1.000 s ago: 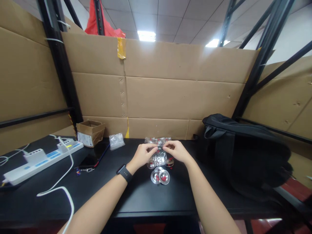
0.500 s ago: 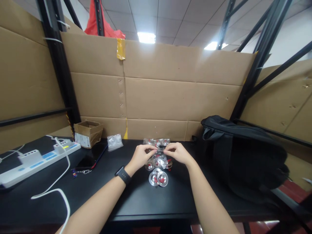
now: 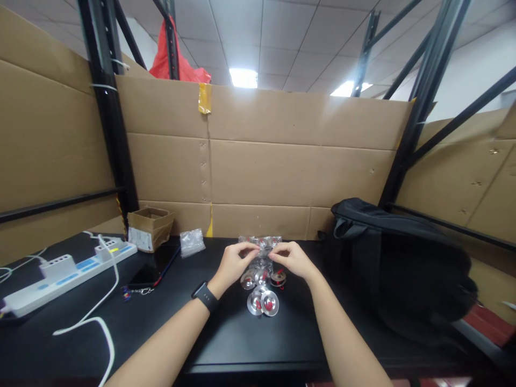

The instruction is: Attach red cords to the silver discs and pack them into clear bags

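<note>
My left hand (image 3: 236,263) and my right hand (image 3: 296,260) face each other over the middle of the table, thumb and forefinger pinched on each. Between and below the fingertips is a crinkled clear plastic bag (image 3: 263,263), which both seem to grip by its upper edge; the exact hold is too small to see. Just nearer lie several small silver cymbal-like discs (image 3: 269,303) with red at their centres, some overlapping. A darker pair of discs (image 3: 278,278) with red cord rests by my right hand. Behind my fingers is a row of bagged discs (image 3: 274,241).
A black backpack (image 3: 399,269) stands on the right of the black table (image 3: 226,344). To the left are a clear plastic packet (image 3: 192,243), an open cardboard box (image 3: 155,236), a phone (image 3: 151,271) with a keychain, and a white power strip (image 3: 72,277) with a cable. Cardboard panels (image 3: 262,172) wall the back.
The whole view has shifted slightly downward. My hands stay pinched close together, while the plastic below them has moved, showing more of the discs and the darker pair near my right hand.
</note>
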Demonstrator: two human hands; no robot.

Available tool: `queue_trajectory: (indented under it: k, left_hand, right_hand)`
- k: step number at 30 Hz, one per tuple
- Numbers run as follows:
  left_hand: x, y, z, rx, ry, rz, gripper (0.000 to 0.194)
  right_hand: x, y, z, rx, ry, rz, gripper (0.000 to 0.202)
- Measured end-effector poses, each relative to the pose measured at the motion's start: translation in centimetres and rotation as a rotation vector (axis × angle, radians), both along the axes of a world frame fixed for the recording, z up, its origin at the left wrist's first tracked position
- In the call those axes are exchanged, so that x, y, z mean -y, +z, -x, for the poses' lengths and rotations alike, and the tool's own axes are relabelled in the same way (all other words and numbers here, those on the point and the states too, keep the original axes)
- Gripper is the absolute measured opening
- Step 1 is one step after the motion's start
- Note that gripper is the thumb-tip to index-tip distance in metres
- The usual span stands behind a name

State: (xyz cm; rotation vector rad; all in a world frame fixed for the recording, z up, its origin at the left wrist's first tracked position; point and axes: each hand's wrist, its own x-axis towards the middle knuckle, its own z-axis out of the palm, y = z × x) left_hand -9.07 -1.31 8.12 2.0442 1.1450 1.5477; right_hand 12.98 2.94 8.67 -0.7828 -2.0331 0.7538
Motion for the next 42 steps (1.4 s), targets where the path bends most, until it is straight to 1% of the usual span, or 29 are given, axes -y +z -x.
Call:
queue_trajectory:
  k: [4, 8, 9, 12, 14, 17, 19, 23, 27, 32, 36, 38, 40, 42]
  left_hand:
    - [-0.3, -0.2, 0.0, 0.062, -0.04, 0.027, 0.024]
    - [-0.8, -0.6, 0.1, 0.108, -0.089, 0.072, 0.045]
    - [-0.9, -0.7, 0.1, 0.109, -0.095, 0.081, 0.047]
    - [-1.1, -0.8, 0.3, 0.12, -0.088, 0.094, 0.037]
    - [-1.1, -0.7, 0.5, 0.141, -0.077, 0.097, 0.032]
    - [-1.2, -0.6, 0.8, 0.189, -0.093, 0.12, 0.036]
    - [-1.3, -0.5, 0.9, 0.197, -0.123, 0.139, 0.039]
    - [-1.4, -0.7, 0.9, 0.156, -0.181, 0.163, 0.028]
    - [-1.3, -0.8, 1.0, 0.124, -0.179, 0.133, 0.025]
    - [-1.6, -0.5, 1.5, 0.13, -0.121, 0.12, 0.027]
    - [-2.0, -0.4, 2.3, 0.246, -0.074, 0.129, 0.028]
    - [-2.2, -0.5, 2.7, 0.282, -0.084, 0.157, 0.035]
    - [-2.6, -0.4, 3.3, 0.264, -0.114, 0.191, 0.041]
    - [-3.2, -0.2, 4.6, 0.223, -0.105, 0.198, 0.041]
  right_hand:
    - [-0.1, -0.1, 0.1, -0.068, -0.036, -0.008, 0.028]
    - [-0.1, 0.0, 0.6, -0.175, -0.087, -0.013, 0.031]
    - [0.0, 0.0, 0.7, -0.201, -0.106, -0.013, 0.031]
    - [0.0, 0.0, 1.2, -0.278, -0.141, 0.007, 0.031]
    - [0.0, -0.2, 1.6, -0.313, -0.118, 0.043, 0.032]
    - [0.0, -0.6, 2.3, -0.337, -0.057, 0.106, 0.04]
    - [0.1, -0.8, 2.7, -0.33, -0.025, 0.139, 0.042]
    - [0.4, -1.2, 3.5, -0.255, 0.025, 0.199, 0.035]
    - [0.7, -1.4, 4.0, -0.212, 0.078, 0.231, 0.037]
    - [0.7, -1.2, 3.7, -0.178, 0.09, 0.261, 0.042]
    - [0.5, -1.3, 3.5, -0.202, 0.076, 0.289, 0.042]
    - [0.4, -1.5, 3.6, -0.22, 0.063, 0.302, 0.04]
    - [0.2, -1.6, 3.7, -0.234, 0.055, 0.312, 0.038]
    - [0.0, -1.7, 3.7, -0.242, 0.037, 0.321, 0.036]
